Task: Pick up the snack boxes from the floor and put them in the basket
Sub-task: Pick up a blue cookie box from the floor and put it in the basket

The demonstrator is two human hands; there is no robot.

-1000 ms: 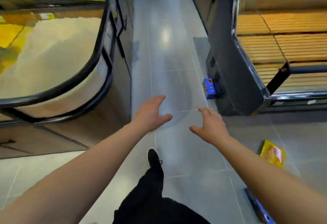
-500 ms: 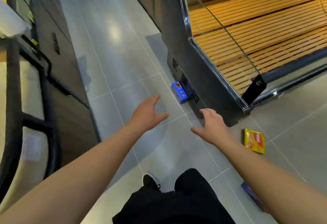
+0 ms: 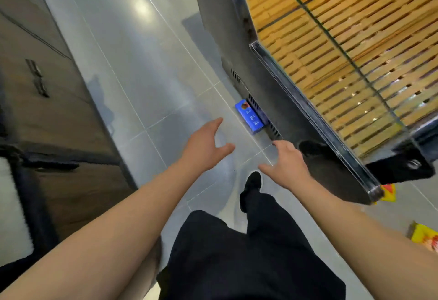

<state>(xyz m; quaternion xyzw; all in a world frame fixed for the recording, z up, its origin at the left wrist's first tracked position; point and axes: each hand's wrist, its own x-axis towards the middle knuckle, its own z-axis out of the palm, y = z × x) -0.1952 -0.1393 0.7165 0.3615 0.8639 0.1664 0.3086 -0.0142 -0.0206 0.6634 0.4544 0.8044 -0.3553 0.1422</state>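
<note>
Far left: dark wood-grain cabinet (image 3: 47, 110), flat fronts, one metal pull visible; contents cannot be seen. Floor (image 3: 132, 58): large glossy grey tiles, thin pale grout lines, one bright light reflection. Left hand (image 3: 203, 148) reaches forward above the floor, fingers spread wide and relaxed, thumb out, holding nothing. One black shoe (image 3: 251, 188) and black trouser leg stand on the tile between the two forearms. Blue snack box (image 3: 250, 117): one, rectangular carton, white print and a red mark on the top face, lying flat on the floor, touching the vented base of the display case, ahead of both hands and apart from them. Right hand (image 3: 286, 162) is likewise extended, fingers loosely spread, empty, near the case base. Display case (image 3: 272, 100): dark metal body, glossy rounded rim, glass front; inside, slatted wooden shelf panels (image 3: 343, 50), orange-tan, no goods visible on them. Far right on the floor: two yellow snack packs, one (image 3: 388, 193) partly hidden behind the case corner, one (image 3: 425, 238) cut by the frame edge; shapes unclear. Count: three snack items, two hands, none held.
</note>
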